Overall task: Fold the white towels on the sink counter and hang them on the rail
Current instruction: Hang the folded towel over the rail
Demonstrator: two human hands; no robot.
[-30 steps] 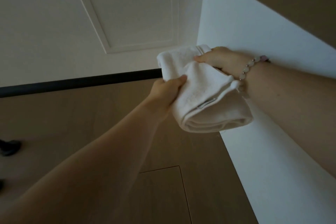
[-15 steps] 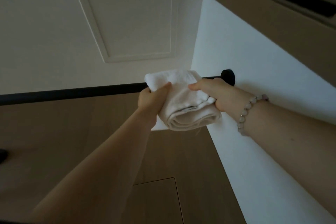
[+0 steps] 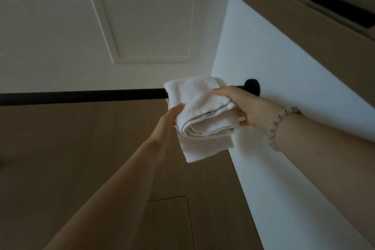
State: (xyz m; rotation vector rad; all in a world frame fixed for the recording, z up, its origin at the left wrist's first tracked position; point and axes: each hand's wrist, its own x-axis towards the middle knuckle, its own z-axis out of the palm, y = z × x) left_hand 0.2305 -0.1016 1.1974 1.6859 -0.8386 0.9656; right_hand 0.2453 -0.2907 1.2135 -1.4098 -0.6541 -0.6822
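Arms stretch from the bottom of the view to a black rail [image 3: 81, 97] that runs level across the scene and ends at a round black mount [image 3: 252, 86] on the white wall [image 3: 284, 168]. The white towel [image 3: 203, 107], folded thick, lies draped over the rail near that mount. Its rolled fold bulges toward the camera and a thinner flap hangs lower. The right hand [image 3: 247, 105], with a bead bracelet [image 3: 274, 128] on its wrist, has its grip clamped on the towel's right side, thumb on top and fingers under the fold. The left hand [image 3: 168, 122] lies along the towel's left edge. Its grip is apart, with the thumb straight against the cloth. A pale panelled door [image 3: 152, 16] stands beyond the rail, with the wood floor [image 3: 81, 158] below. A brown cabinet [image 3: 324, 36] with a black handle [image 3: 341, 8] fills the upper right corner.
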